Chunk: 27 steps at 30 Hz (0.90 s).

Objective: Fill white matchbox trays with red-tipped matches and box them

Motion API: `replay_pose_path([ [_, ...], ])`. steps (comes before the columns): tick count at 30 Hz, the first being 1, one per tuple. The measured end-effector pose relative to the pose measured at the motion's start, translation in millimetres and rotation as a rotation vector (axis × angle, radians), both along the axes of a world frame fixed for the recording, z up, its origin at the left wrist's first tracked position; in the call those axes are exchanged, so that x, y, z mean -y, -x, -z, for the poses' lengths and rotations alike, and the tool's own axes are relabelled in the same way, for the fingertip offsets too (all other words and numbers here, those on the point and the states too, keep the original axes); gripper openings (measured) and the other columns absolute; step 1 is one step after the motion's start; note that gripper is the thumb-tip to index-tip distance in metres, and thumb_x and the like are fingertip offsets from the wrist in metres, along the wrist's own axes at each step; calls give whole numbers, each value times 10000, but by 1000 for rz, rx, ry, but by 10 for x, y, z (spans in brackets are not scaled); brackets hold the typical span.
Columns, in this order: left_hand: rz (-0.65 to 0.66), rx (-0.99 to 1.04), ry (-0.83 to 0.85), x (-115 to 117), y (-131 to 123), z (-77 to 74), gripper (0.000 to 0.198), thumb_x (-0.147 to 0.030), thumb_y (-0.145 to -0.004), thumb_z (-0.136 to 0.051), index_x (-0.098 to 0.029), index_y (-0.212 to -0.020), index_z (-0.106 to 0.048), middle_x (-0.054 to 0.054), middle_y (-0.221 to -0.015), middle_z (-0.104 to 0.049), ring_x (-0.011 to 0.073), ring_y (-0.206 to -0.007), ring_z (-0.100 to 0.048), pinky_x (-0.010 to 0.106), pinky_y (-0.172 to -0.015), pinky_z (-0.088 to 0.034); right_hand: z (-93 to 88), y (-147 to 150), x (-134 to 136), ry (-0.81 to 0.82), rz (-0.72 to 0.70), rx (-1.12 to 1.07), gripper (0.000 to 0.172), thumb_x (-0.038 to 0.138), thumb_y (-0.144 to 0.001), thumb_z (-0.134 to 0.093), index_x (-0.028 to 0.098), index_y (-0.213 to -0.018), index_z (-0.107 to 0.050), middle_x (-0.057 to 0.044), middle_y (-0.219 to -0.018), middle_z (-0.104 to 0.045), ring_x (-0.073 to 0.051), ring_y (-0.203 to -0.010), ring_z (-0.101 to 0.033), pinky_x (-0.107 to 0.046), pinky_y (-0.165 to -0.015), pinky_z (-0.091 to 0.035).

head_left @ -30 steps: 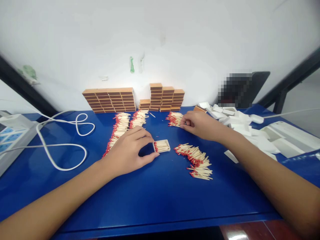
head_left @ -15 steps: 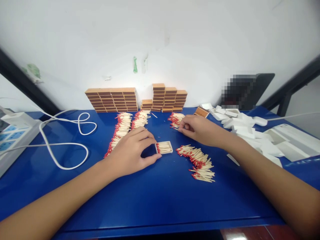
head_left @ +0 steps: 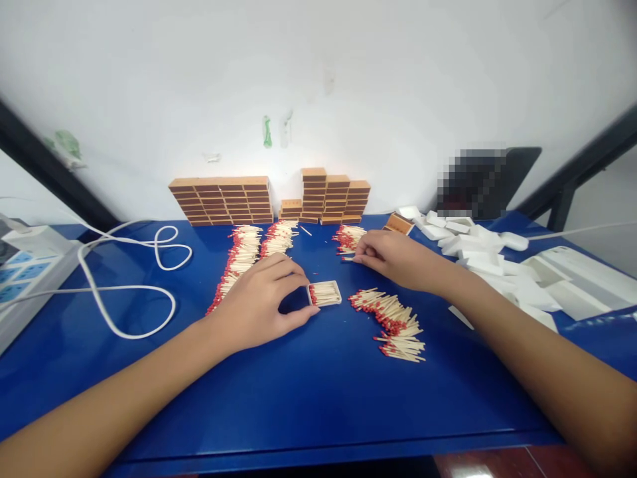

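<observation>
My left hand [head_left: 266, 295] rests on the blue table [head_left: 308, 392] and pinches the left end of a small white tray [head_left: 325, 293] filled with red-tipped matches. My right hand [head_left: 393, 255] is closed in a pinch on a few matches at the near edge of a small match pile [head_left: 348, 237]. A larger loose match heap [head_left: 393, 322] lies just right of the tray. Two long rows of matches [head_left: 243, 255] stretch behind my left hand.
Stacks of brown matchboxes [head_left: 223, 199] line the wall at the back, with a second stack [head_left: 333, 196] beside them. White empty trays [head_left: 478, 255] are heaped at the right. A white cable [head_left: 124, 279] and a power strip [head_left: 24, 265] lie at the left.
My right hand has drawn slightly back from the small pile toward me with its pinch closed. The left hand and tray have stayed in place.
</observation>
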<state>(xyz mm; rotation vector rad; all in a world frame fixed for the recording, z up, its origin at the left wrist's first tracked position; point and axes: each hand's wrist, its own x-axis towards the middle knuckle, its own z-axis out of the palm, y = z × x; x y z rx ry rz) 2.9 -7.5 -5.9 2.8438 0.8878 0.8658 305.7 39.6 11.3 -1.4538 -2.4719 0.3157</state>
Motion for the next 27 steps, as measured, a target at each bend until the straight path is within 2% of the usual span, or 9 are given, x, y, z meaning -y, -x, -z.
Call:
replay_pose_path([
  [7, 5, 7, -2, 12, -21, -24, 234, -404, -976, -731, -187, -1059, -760, 98, -1091, -759, 265, -1053, -694, 439, -952, -599, -186, 244, 318, 103, -134, -158, 243, 406, -1038, -581, 235, -879, -648, -9, -745, -640, -173, -676, -540, -324, -633, -376],
  [11, -5, -10, 16, 13, -16, -26, 242, -403, -972, -736, -185, -1074, -764, 97, -1087, -754, 264, -1050, -687, 442, -950, -595, -153, 372, 462, 110, -198, -171, 190, 348, -1041, -591, 227, -906, -647, -15, -789, -657, -172, -706, -554, -321, -658, -383],
  [17, 4, 3, 10, 16, -24, -34, 235, -397, -970, -741, -176, -1047, -761, 95, -1071, -757, 259, -1026, -690, 434, -944, -595, -90, 415, 507, 116, -234, -143, 126, 246, -1015, -604, 217, -901, -649, -23, -861, -670, -168, -745, -568, -314, -684, -387],
  [22, 5, -5, 9, 14, -24, -37, 239, -379, -968, -746, -162, -1065, -766, 97, -1075, -758, 260, -1030, -690, 438, -955, -595, -108, 362, 434, 39, -193, -156, 114, 257, -1004, -619, 217, -905, -660, -10, -798, -648, -164, -712, -550, -310, -651, -373],
  [27, 8, 9, 2, 3, -13, -20, 246, -382, -960, -758, -164, -1073, -767, 100, -1089, -761, 263, -1045, -692, 442, -952, -601, 0, 188, 186, -165, 10, -143, 75, 254, -969, -632, 212, -931, -681, -39, -844, -662, -192, -761, -582, -329, -684, -403],
])
